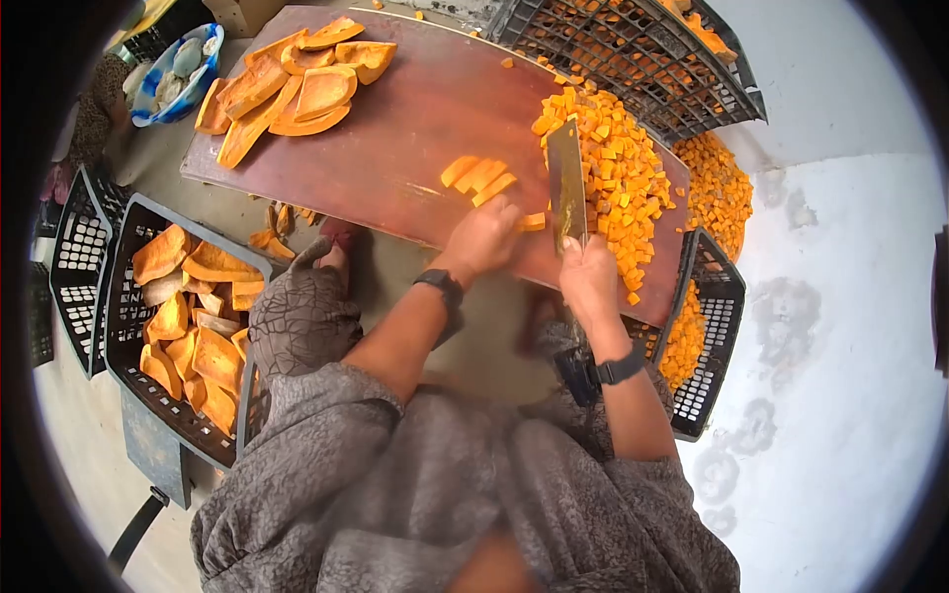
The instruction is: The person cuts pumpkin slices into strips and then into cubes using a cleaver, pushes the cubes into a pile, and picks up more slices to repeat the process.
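Observation:
In my right hand (pixel 588 277) is the handle of a cleaver (pixel 567 183), its broad blade standing up between the cut strips and a heap of diced pumpkin (pixel 613 163). The fingers of my left hand (pixel 479 237) are curled at the table's near edge around a pumpkin strip (pixel 532 222), whose end sticks out toward the blade. Just beyond that hand lie several other pumpkin strips (pixel 477 176), side by side. Large peeled pumpkin wedges (pixel 321 91) are piled at the far left of the reddish-brown table (pixel 415 109).
A black crate (pixel 183 435) of pumpkin chunks stands left of my legs. On the right, another crate (pixel 714 346) holds diced pumpkin beneath the table edge. A large crate (pixel 633 74) leans behind the heap. A blue-white basin (pixel 178 74) sits far left, near another person (pixel 99 109).

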The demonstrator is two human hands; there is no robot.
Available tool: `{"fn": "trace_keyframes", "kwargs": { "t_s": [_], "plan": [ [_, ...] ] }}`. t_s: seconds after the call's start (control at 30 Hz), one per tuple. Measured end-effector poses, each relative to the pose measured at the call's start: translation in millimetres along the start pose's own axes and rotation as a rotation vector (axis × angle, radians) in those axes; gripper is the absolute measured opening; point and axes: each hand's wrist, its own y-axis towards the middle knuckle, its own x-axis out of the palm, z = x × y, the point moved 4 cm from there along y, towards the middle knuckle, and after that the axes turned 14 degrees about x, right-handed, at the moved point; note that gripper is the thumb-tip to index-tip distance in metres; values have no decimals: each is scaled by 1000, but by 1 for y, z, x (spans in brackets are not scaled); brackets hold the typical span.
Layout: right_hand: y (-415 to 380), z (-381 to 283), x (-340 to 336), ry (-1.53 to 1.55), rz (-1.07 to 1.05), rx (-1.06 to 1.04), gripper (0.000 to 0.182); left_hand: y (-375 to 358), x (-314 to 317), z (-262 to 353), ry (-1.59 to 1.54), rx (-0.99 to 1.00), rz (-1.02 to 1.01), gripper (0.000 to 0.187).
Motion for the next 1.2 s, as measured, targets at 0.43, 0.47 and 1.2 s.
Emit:
{"fn": "trace_keyframes", "kwargs": {
  "t_s": [0.43, 0.47, 1.2],
  "plan": [
    [-40, 1, 3, -229, -75, -13, 27, 3, -1, 1, -8, 34, -10, 6],
    [-38, 2, 7, -248, -67, -11, 26, 3, -1, 1, 0, 56, -7, 8],
    [20, 1, 13, 38, -59, -32, 33, -1, 11, -6, 50, -12, -82, 12]
  ]
}}
